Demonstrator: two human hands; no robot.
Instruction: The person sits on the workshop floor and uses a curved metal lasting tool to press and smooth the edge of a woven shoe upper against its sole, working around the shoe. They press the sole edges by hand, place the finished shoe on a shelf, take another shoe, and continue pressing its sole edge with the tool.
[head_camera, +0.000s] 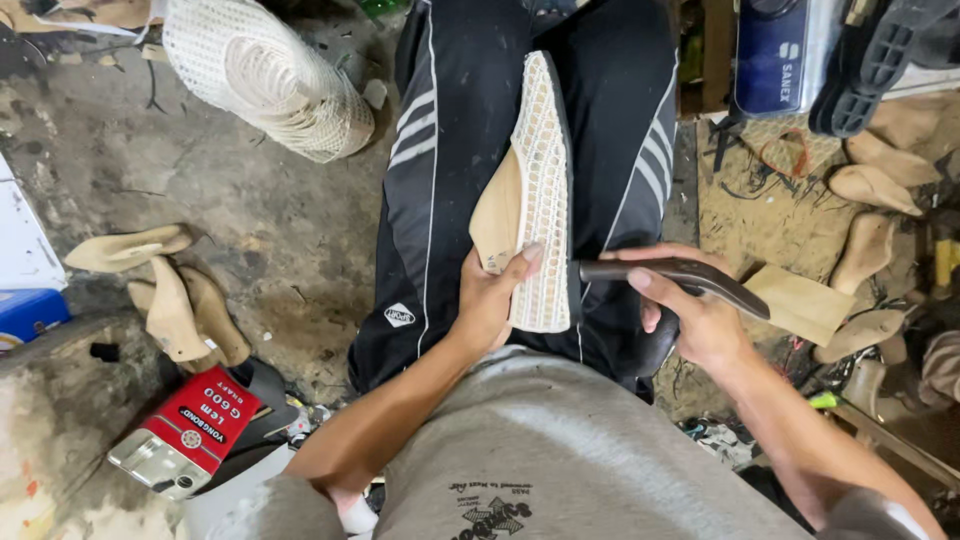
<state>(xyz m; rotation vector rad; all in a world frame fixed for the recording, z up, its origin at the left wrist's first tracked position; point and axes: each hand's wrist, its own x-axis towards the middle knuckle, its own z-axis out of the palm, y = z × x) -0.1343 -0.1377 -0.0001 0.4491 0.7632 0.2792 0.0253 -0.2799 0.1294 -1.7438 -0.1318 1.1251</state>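
Note:
A shoe last with a white woven mesh upper (540, 190) lies lengthwise on my lap, toe pointing away. My left hand (492, 295) grips its heel end, thumb across the mesh. My right hand (690, 315) holds a dark curved tool (690, 276) by its handle, its tip touching the right edge of the upper near the heel. Black striped trousers (450, 170) lie under the shoe.
Bare wooden lasts (165, 300) lie on the concrete floor at left, with a red glue can (190, 430) below them. A stack of white mesh uppers (275, 75) sits at top left. More lasts (875, 185) and a cardboard piece (800, 303) crowd the right.

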